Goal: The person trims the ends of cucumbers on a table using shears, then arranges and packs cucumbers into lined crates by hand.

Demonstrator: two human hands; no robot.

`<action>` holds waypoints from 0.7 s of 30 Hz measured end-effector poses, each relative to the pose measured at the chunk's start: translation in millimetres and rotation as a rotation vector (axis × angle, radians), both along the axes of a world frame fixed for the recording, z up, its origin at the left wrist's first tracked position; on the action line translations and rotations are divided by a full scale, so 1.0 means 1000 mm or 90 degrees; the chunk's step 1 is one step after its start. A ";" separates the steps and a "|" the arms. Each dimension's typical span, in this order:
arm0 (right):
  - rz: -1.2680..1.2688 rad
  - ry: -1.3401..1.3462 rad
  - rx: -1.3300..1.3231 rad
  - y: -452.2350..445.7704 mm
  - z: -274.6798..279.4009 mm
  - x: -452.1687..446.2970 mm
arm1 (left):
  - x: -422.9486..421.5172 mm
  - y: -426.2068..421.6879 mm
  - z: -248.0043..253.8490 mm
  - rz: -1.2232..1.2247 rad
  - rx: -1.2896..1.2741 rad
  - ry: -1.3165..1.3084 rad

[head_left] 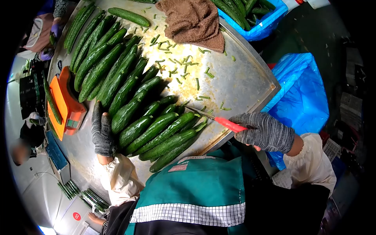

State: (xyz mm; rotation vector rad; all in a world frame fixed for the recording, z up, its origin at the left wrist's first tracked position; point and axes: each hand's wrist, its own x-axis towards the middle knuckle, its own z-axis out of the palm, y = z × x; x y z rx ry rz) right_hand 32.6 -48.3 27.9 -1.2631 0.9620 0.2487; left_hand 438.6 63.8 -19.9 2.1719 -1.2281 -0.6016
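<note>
Grey-gloved right hand [264,131] grips a red-handled tool [232,124] beside glossy cucumbers [127,115].

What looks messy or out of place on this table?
Small green scraps lie strewn across the metal table, near a crumpled brown towel. They look untidy beside the lined-up cucumbers, though they may just be trimmings.

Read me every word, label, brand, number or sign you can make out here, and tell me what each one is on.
"8": white, on the round red sign at lower left, as best I can read it.
Pale label on the green apron: lettering too small and blurred to read.
Display on the orange scale: unreadable.
</note>
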 end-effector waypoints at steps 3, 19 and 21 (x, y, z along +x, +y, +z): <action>-0.019 -0.011 0.014 0.003 -0.004 0.000 | 0.000 -0.001 0.000 0.002 0.008 -0.005; -0.034 -0.031 -0.136 0.023 -0.017 0.003 | 0.004 0.002 -0.003 -0.022 0.017 -0.033; -0.075 -0.009 -0.075 0.021 -0.010 0.000 | 0.005 0.003 -0.002 -0.028 0.019 -0.040</action>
